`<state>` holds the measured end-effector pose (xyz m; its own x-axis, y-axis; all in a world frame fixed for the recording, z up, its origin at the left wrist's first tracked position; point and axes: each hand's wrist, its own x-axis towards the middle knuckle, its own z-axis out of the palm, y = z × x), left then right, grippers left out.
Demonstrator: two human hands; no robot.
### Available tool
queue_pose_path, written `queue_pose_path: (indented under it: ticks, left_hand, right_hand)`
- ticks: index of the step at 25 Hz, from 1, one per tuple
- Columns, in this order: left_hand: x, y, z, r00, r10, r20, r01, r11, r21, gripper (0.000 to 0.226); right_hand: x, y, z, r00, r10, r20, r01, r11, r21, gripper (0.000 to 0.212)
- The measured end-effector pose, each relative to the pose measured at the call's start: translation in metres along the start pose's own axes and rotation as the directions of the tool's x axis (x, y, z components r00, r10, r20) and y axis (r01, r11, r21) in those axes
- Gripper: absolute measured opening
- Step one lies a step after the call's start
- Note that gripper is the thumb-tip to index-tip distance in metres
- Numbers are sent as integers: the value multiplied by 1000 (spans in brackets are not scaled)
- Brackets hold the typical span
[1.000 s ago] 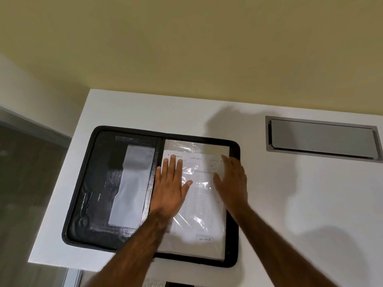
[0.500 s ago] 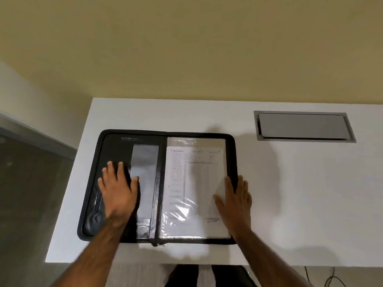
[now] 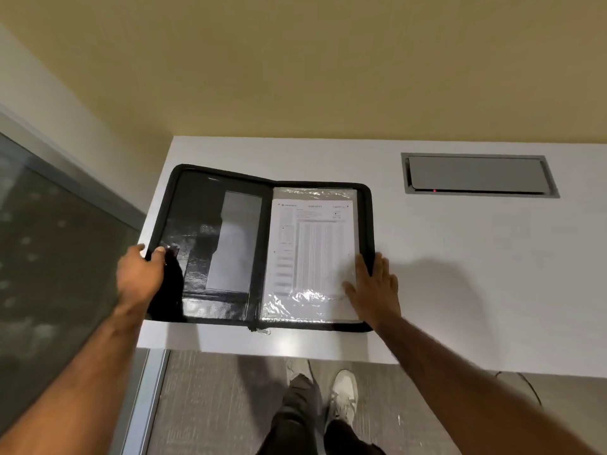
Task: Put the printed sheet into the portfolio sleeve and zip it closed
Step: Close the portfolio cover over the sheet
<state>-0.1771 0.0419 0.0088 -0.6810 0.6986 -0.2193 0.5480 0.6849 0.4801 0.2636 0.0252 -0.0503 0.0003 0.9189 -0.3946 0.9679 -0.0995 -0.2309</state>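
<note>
A black zip portfolio (image 3: 200, 205) lies spread on the white table (image 3: 460, 257). Its right half carries a clear plastic sleeve (image 3: 295, 305) with the printed sheet (image 3: 312, 247) inside it. My left hand (image 3: 139, 277) grips the outer left edge of the left cover, which is lifted a little off the table. My right hand (image 3: 374, 287) lies flat, fingers apart, on the sleeve's lower right corner and the portfolio's right rim. The zip pull (image 3: 261, 330) hangs at the spine on the near edge.
A grey metal cable hatch (image 3: 476, 175) is set into the table at the back right. The table's near edge runs just below the portfolio. A glass partition (image 3: 49, 257) stands to the left, a yellow wall behind. My legs and shoes (image 3: 341, 395) show below.
My left hand slid from the sheet across the left cover to its outer edge and took hold, raising it. My right hand moved down to the lower right corner.
</note>
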Motion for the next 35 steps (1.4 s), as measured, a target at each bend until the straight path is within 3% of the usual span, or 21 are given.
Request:
queue_pose_path:
  ticks: [3,7,10,12,14,17,20,24,29,35]
  left_hand:
    - [-29,22,-32,991,117,-58,-120,992,-45,39]
    - [-75,56,-58,979,204,14,-200,971,-134,38]
    - [-111,85,-65,943,254,215,-154,906,-395,47]
    - [-135,100,-63,870,339,357,-111,841,-529,57]
    - [-166,113,-48,797,447,405,-143,792,-593,64]
    - [-218,130,-4,794,509,333,-289,797,-530,69]
    - [-259,149,52,727,630,271,-443,733,-516,52]
    - [-287,170,108,736,610,293,-500,782,-373,61]
    - [-302,175,146,718,619,319,-544,785,-296,65]
    - [-313,167,178,701,636,323,-580,771,-261,70]
  right_hand:
    - [-2,5,-4,1000,-10,20,11,999,-41,74]
    - [-2,-1,0,1000,2,20,-1,998,-61,76]
    - [0,3,9,1000,17,-11,-17,999,-30,73]
    - [0,3,9,999,29,-27,-28,998,49,70]
    - [1,1,6,998,60,-29,-53,981,184,66]
    - [2,-7,-4,993,115,-10,-100,901,421,59]
    - [-1,-10,-15,988,150,-40,-98,800,592,48]
    - [-11,-3,-29,993,55,-103,54,570,820,56]
    - [-22,11,-38,999,36,8,-22,388,921,59]
    - [-18,26,-46,983,48,177,-183,311,933,52]
